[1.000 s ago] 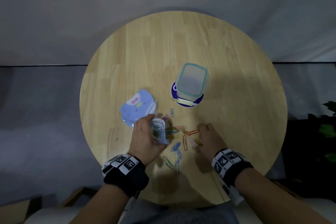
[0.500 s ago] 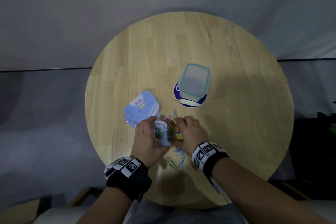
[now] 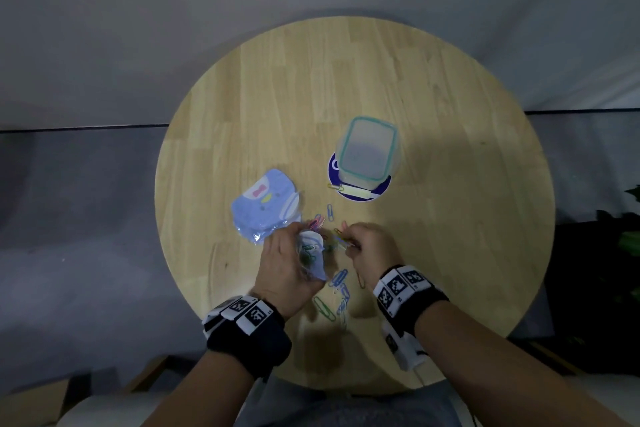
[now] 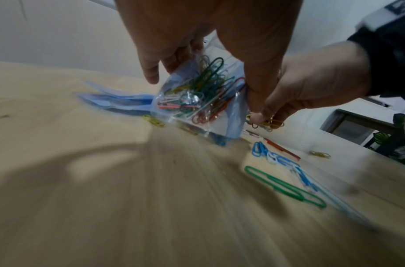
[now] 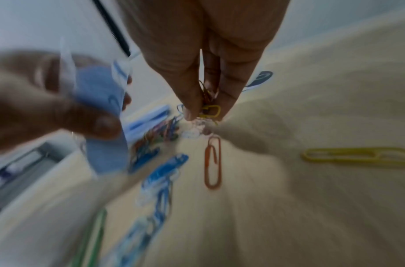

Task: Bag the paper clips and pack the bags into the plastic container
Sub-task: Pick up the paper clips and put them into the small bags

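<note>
My left hand point(image 3: 287, 262) holds a small clear bag point(image 4: 197, 97) with a blue back, partly filled with coloured paper clips, just above the table. My right hand point(image 3: 367, 246) pinches a bunch of paper clips point(image 5: 208, 108) between thumb and fingers, right beside the bag's mouth point(image 3: 313, 243). Several loose clips point(image 3: 341, 284) lie on the wood below both hands, among them a green one point(image 4: 286, 186), an orange one point(image 5: 212, 162) and a yellow one point(image 5: 357, 157). The plastic container point(image 3: 367, 152), with a teal rim, stands farther back on a dark blue round mat.
A stack of blue cartoon-print bags point(image 3: 265, 204) lies left of the hands. The round wooden table point(image 3: 450, 184) has bare wood at the back and right. A yellow clip and a pale strip point(image 3: 353, 190) lie by the container's near side.
My right hand gathered clips from the table at the right and carried them left to the bag's mouth. The left hand stayed in place with the bag.
</note>
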A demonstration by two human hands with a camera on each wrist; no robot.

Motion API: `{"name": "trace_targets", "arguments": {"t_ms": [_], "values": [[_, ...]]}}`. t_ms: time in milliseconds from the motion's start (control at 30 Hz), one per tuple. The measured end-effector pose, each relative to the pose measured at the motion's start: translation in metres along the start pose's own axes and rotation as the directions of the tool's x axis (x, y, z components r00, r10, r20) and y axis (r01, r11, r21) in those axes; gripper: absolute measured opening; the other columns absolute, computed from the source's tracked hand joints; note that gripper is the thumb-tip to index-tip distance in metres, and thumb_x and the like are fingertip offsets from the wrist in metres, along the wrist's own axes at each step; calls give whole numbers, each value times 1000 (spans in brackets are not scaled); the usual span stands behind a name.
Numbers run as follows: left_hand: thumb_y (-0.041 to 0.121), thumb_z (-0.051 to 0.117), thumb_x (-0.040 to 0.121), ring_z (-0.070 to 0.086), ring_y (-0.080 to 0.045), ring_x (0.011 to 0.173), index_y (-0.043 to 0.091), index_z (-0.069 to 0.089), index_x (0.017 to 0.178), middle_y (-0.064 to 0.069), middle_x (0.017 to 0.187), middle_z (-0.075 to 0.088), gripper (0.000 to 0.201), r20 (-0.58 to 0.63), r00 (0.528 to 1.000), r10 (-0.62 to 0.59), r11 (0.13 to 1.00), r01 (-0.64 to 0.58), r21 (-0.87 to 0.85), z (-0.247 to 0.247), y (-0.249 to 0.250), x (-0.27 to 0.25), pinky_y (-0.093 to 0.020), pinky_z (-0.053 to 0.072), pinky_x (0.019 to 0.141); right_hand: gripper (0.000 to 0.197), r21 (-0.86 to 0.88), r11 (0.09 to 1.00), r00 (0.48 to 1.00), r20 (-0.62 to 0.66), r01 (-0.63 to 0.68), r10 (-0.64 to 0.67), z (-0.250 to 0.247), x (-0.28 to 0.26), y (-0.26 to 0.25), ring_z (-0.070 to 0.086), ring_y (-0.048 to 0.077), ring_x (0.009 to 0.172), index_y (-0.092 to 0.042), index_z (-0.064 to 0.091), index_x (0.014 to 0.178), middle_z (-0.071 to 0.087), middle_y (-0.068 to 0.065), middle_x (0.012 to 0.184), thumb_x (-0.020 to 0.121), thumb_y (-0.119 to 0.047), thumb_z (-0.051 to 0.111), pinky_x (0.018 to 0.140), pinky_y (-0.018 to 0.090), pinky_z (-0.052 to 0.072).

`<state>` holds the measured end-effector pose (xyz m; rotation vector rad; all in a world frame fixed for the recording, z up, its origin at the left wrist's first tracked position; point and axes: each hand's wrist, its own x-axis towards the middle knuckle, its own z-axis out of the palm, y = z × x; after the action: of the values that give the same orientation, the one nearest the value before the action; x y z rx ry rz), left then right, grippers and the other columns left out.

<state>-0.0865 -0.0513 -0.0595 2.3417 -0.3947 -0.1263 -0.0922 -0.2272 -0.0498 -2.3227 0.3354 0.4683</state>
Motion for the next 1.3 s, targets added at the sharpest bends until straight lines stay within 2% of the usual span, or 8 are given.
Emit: {"name": "trace_targets", "arguments": {"t_ms": [200, 400, 500, 633, 900, 1033, 1167, 1300], "values": [[32, 83, 55, 49, -17, 103, 17, 46, 125, -1, 113, 58, 81, 68, 998, 11, 1000, -10, -8, 12, 7, 8, -20, 32, 89, 17, 225, 957, 980, -28, -185, 196, -33, -5, 1, 59, 19, 68, -11, 74, 78, 61, -4, 64, 68, 3, 72, 72, 34, 55], [31, 76, 53, 47, -25, 98, 2, 49, 124, -13, 107, 59, 82, 133, 989, 57, 996, -65, 53, 22, 18, 13, -26, 32, 86, 12, 445, 881, 982, -17, -162, 189, -68, -10, -33, 58, 21, 52, -6, 72, 74, 67, 15, 68, 69, 5, 72, 54, 31, 54], [33, 70, 58, 49, -28, 93, -1, 53, 118, -13, 98, 58, 71, 123, 991, 59, 993, -70, 94, 24, 24, 17, -28, 33, 82, 19, 405, 909, 985, -92, -99, 148, -76, -6, -43, 60, 19, 54, -17, 70, 65, 68, 10, 65, 66, 2, 74, 61, 34, 56], [34, 70, 56, 53, -31, 97, 0, 50, 123, -12, 105, 58, 78, 106, 993, 46, 994, -55, 90, 25, 29, 20, -28, 32, 84, 22, 257, 965, 984, -156, -41, 83, -73, -5, -47, 53, 7, 51, -19, 69, 64, 58, -9, 55, 68, 2, 71, 59, 20, 46], [36, 80, 52, 48, -25, 96, 2, 47, 126, -12, 102, 59, 88, 66, 995, 80, 990, -87, 110, 28, 39, 26, -28, 30, 81, 16, 47, 999, 982, -188, -5, 13, -59, -11, -47, 65, 21, 80, -10, 73, 83, 74, 8, 83, 75, -1, 62, 73, 23, 48], [40, 80, 50, 45, -23, 93, 7, 45, 123, -9, 101, 59, 87, 37, 994, 101, 988, -105, 111, 29, 49, 30, -30, 31, 79, 15, 28, 998, 998, -39, -49, 50, -58, -14, -51, 63, 21, 87, -9, 73, 86, 73, 8, 88, 74, -8, 64, 70, 17, 35], [37, 82, 50, 51, -25, 94, 7, 44, 121, -8, 107, 59, 86, 18, 994, 106, 990, -107, 92, 29, 49, 28, -30, 34, 83, 25, 109, 993, 985, 173, -39, 20, -66, -17, -56, 56, 18, 87, -10, 70, 99, 66, 7, 88, 85, -7, 50, 78, 23, 39], [38, 77, 58, 47, -20, 97, 4, 48, 121, -10, 105, 59, 77, -61, 995, 76, 997, -73, 38, 22, 50, 29, -23, 30, 86, 29, 125, 992, 999, -19, 34, -32, -76, -32, -59, 61, 15, 101, -14, 65, 112, 70, 3, 109, 88, -7, 50, 91, 23, 44]]}}
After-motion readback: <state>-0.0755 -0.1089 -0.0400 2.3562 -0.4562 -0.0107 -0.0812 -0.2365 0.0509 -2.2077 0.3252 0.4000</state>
